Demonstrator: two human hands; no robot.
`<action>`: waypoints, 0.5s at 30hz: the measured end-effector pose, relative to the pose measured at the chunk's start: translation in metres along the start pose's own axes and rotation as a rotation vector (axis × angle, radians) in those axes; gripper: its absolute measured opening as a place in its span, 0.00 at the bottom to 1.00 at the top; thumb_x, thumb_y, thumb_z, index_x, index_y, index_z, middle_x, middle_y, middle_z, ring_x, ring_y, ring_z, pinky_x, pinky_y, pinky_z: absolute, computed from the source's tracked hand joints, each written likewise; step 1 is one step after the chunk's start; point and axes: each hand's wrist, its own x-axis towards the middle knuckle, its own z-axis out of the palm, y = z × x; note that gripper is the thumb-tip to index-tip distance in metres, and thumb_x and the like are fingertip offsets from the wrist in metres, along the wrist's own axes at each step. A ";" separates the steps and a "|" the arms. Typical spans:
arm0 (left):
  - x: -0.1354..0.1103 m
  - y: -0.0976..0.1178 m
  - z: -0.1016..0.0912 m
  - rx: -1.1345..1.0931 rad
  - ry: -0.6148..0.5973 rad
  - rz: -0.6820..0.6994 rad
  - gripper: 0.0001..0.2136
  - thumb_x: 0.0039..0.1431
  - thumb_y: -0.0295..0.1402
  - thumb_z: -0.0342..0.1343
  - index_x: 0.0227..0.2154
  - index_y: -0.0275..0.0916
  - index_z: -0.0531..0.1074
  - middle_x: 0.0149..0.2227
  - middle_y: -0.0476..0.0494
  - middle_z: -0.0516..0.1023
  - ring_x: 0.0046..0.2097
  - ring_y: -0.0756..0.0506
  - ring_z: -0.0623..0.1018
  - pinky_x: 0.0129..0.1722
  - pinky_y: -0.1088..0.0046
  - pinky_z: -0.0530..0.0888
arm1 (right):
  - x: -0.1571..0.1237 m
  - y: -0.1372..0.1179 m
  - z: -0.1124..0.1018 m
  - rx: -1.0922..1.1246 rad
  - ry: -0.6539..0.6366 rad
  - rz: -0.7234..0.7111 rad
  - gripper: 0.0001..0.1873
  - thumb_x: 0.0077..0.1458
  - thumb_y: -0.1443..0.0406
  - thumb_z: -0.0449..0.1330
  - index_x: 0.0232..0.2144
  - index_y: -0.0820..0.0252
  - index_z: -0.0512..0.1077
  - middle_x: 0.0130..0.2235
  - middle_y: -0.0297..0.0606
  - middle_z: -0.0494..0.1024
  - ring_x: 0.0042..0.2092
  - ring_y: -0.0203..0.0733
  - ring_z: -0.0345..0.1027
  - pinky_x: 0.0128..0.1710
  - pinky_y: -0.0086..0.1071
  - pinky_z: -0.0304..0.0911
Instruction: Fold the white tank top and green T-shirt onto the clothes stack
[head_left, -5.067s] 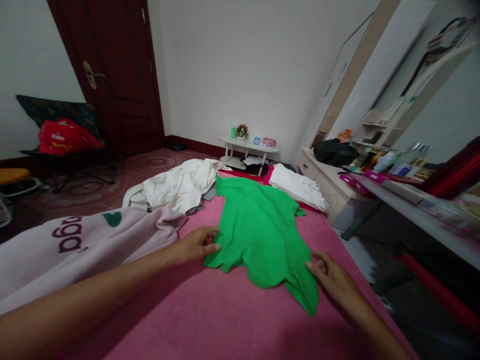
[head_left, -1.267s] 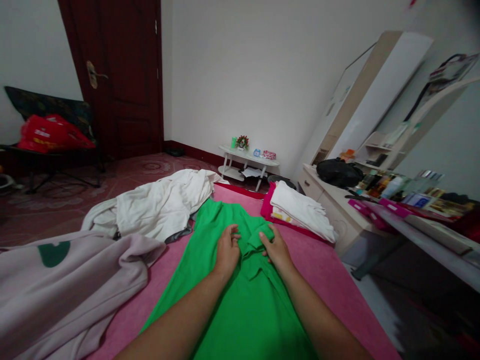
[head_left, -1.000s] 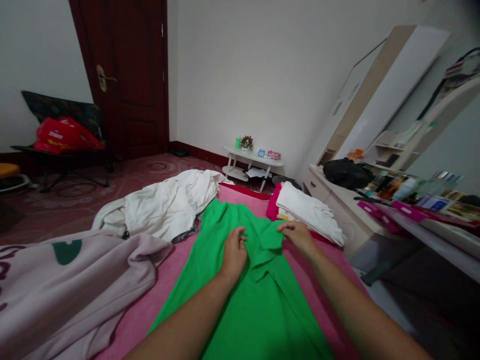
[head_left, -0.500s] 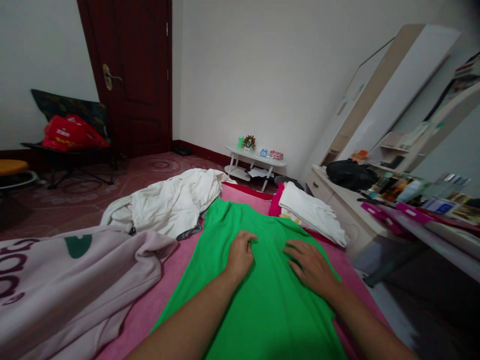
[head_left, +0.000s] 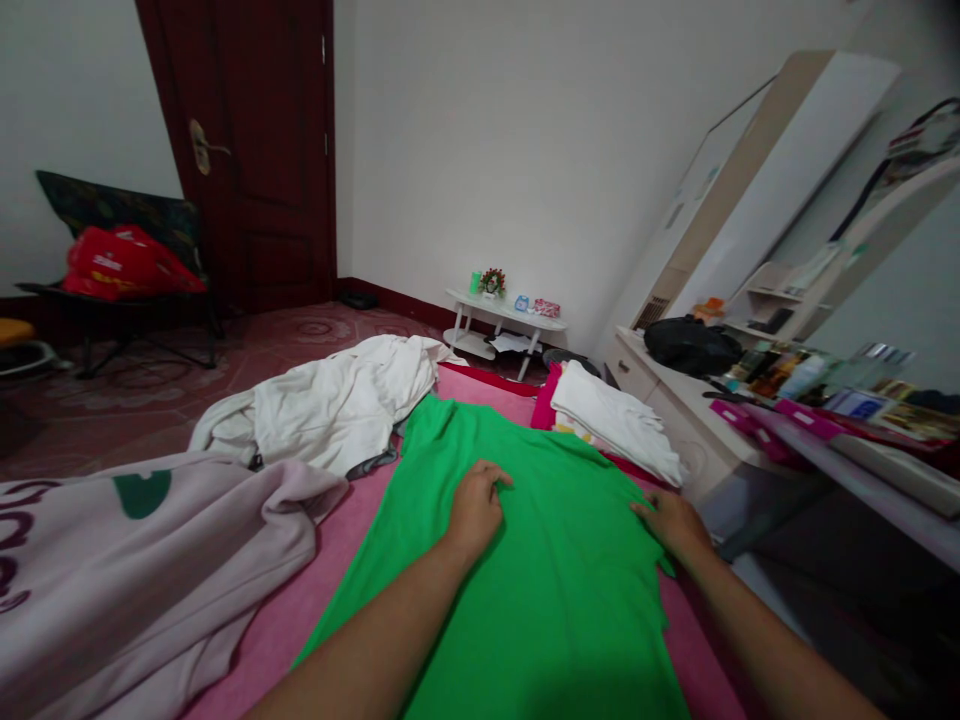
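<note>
The green shirt (head_left: 525, 570) lies spread flat on the pink bed cover (head_left: 330, 570), running away from the person. The left hand (head_left: 474, 505) rests on its middle with fingers curled loosely under, pinching nothing. The right hand (head_left: 675, 522) lies open and flat on the shirt's right edge. A white heap (head_left: 337, 400) sits just beyond, a lilac sweatshirt (head_left: 142, 550) to the left, folded white clothes (head_left: 615, 420) near the far right corner.

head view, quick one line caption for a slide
Left hand rests on the middle of a green shirt spread on a pink bed, right hand at its right edge.
</note>
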 end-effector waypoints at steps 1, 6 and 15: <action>0.000 0.000 0.000 0.004 -0.005 0.000 0.19 0.47 0.13 0.46 0.35 0.37 0.76 0.41 0.44 0.74 0.45 0.47 0.73 0.48 0.71 0.69 | 0.001 0.003 -0.002 -0.030 0.041 0.004 0.14 0.56 0.57 0.54 0.36 0.61 0.72 0.37 0.45 0.78 0.39 0.47 0.72 0.32 0.33 0.60; 0.000 0.001 0.001 0.030 -0.025 -0.003 0.19 0.48 0.14 0.46 0.35 0.38 0.76 0.41 0.44 0.74 0.44 0.47 0.74 0.48 0.71 0.69 | 0.004 -0.014 -0.013 -0.134 0.192 -0.062 0.11 0.57 0.66 0.50 0.33 0.61 0.72 0.39 0.49 0.76 0.42 0.51 0.70 0.35 0.36 0.58; 0.000 0.001 0.001 0.054 -0.035 0.006 0.18 0.47 0.14 0.47 0.35 0.38 0.76 0.41 0.44 0.74 0.44 0.47 0.73 0.47 0.71 0.69 | 0.026 -0.123 0.001 0.231 0.169 -0.146 0.29 0.51 0.61 0.60 0.56 0.58 0.62 0.36 0.44 0.78 0.39 0.50 0.72 0.37 0.36 0.60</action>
